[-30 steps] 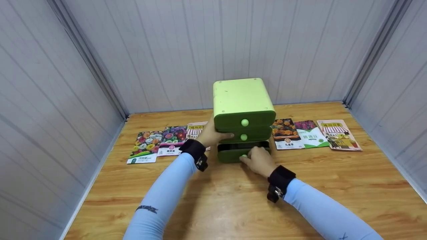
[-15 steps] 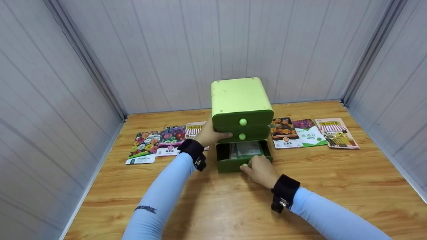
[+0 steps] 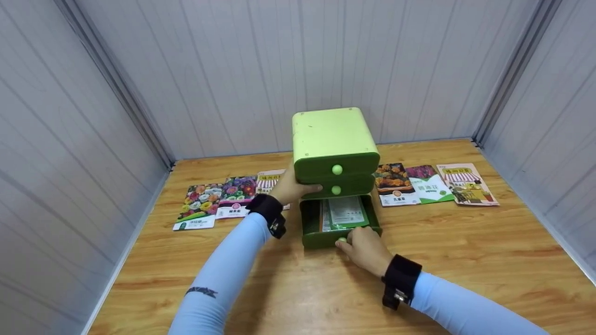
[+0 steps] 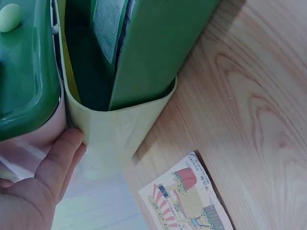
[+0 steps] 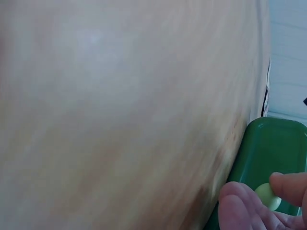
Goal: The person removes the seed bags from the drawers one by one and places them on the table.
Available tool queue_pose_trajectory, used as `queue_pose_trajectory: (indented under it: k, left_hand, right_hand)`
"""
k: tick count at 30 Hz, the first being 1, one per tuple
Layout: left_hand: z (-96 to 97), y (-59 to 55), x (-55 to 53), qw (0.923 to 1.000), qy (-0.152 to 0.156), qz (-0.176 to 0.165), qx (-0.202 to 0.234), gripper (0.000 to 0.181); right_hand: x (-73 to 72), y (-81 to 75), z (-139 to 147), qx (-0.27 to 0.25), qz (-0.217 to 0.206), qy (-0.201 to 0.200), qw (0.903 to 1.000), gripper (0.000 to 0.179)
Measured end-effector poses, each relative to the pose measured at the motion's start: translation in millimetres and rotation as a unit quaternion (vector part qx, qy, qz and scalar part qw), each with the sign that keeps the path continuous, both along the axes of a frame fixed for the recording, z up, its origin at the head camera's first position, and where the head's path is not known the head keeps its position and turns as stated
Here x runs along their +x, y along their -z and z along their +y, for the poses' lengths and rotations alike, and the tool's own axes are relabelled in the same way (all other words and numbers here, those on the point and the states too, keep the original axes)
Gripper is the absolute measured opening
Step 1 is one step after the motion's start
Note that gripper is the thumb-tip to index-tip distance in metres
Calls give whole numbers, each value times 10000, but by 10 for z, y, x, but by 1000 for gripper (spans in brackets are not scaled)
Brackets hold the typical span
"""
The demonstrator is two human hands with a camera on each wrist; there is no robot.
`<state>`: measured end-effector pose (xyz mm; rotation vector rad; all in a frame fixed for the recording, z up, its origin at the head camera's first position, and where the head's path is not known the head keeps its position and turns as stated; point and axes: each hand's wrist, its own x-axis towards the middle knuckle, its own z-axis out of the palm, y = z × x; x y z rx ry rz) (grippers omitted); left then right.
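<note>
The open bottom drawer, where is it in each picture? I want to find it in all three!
Head: just right of centre, below the middle, the open bottom drawer has the right hand at its front.
Left wrist: top middle, with its green side showing.
Right wrist: lower right corner, its green front with the pinched knob.
Shared landmark: the wooden table.

Head cam looks forward and down at the table [image 3: 307, 298]; wrist cams sit way closer, both catching the bottom drawer [image 3: 319, 241].
</note>
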<state>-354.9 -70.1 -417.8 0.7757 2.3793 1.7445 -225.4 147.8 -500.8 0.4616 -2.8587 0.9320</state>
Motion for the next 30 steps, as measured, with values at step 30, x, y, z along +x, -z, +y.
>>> queue_pose_trajectory:
  k: [30]
  left_hand:
    - [-7,53,1,9999,-55,111,99,86]
  right_hand:
    - [254,28,-32,257,-132,-59,9996,51]
